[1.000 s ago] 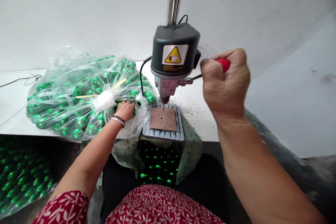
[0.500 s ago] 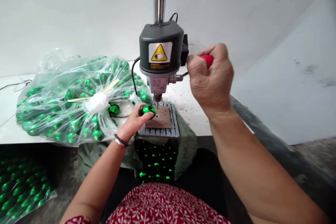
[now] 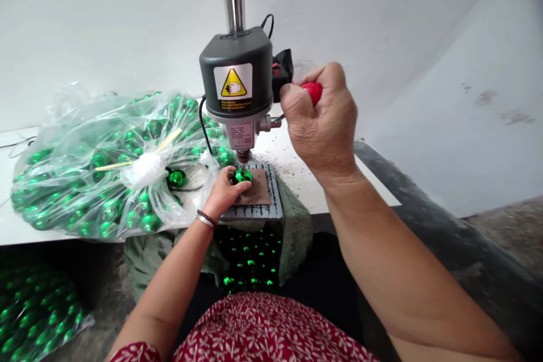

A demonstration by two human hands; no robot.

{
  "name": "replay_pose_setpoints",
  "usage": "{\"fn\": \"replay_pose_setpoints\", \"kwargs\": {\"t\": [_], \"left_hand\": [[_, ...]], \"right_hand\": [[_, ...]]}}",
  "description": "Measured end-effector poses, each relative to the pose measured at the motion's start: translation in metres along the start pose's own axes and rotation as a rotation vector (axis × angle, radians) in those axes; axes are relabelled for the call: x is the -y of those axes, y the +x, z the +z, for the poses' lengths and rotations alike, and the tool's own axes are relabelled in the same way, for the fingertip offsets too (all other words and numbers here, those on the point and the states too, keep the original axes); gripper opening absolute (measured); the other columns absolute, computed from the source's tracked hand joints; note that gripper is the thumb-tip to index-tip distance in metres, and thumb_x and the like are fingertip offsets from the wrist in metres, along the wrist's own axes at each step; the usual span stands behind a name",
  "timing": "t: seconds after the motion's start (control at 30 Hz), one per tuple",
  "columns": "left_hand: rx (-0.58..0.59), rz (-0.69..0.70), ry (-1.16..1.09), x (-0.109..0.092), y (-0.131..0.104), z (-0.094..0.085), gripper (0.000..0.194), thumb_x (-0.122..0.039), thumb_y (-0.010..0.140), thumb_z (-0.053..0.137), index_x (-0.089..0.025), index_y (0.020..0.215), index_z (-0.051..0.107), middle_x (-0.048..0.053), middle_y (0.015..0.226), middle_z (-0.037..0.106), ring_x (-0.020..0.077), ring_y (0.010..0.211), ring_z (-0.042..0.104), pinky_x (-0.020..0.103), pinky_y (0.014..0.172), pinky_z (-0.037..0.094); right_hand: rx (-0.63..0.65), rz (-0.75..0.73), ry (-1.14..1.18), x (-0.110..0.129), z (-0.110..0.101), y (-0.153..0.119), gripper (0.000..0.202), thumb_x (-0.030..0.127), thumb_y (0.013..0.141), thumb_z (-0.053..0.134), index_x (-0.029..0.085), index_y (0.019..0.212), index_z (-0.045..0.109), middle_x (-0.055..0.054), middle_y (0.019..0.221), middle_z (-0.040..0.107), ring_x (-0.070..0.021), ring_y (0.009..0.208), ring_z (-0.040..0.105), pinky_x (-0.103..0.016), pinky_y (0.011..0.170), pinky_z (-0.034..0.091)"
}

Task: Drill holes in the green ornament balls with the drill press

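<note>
Between the thumb and fingers of my left hand (image 3: 224,189) is a shiny green ball (image 3: 243,176), held over the brown board (image 3: 259,193) on the drill press base (image 3: 250,212). The bit of the drill press (image 3: 236,73) points down at the ball's top; whether it has entered the ball I cannot tell. My right hand (image 3: 324,119) is wrapped round the red knob (image 3: 313,93) of the press lever, to the right of the motor housing. Dark shavings lie scattered on the base and around it.
A clear plastic bag (image 3: 123,153) full of green balls covers the white table's (image 3: 360,192) left side. One loose green ball (image 3: 176,179) lies by its knot. More balls sit in a bag (image 3: 38,305) at lower left and in an open green sack (image 3: 297,237) below the base.
My left hand has moved the green ball right over the board, under the drill bit. The right hand keeps its hold on the red knob. The whole view has shifted slightly.
</note>
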State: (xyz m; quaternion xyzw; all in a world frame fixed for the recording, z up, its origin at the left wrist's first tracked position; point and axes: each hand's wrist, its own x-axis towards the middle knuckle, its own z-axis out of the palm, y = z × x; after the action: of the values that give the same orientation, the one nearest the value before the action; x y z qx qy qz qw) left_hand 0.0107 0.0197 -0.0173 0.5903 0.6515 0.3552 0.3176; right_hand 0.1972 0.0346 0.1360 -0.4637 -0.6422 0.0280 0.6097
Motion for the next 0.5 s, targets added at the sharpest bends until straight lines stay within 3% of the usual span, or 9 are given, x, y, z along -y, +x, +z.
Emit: {"fn": "replay_pose_setpoints", "kwargs": {"t": [0.13,0.5], "left_hand": [[0.041,0.027,0.083,-0.007,-0.006,-0.001,0.057,-0.028,0.073,0.082,-0.019,0.125,0.058,0.006,0.117,0.072,0.021,0.101,0.068,0.034,0.093,0.053],[0.012,-0.026,0.102,-0.01,-0.016,0.006,0.055,-0.032,0.075,0.082,-0.02,0.125,0.062,0.006,0.107,0.074,0.0227,0.096,0.069,0.035,0.085,0.053]], "right_hand": [[-0.007,-0.001,-0.011,0.001,0.0,-0.001,0.03,0.052,0.098,0.049,0.023,0.09,0.048,0.003,0.079,0.055,-0.0072,0.071,0.055,-0.023,0.067,0.048],[-0.037,-0.025,0.016,0.001,-0.002,-0.005,0.029,0.05,0.095,0.053,0.022,0.089,0.049,0.004,0.077,0.052,-0.0058,0.067,0.049,-0.023,0.064,0.045]]}}
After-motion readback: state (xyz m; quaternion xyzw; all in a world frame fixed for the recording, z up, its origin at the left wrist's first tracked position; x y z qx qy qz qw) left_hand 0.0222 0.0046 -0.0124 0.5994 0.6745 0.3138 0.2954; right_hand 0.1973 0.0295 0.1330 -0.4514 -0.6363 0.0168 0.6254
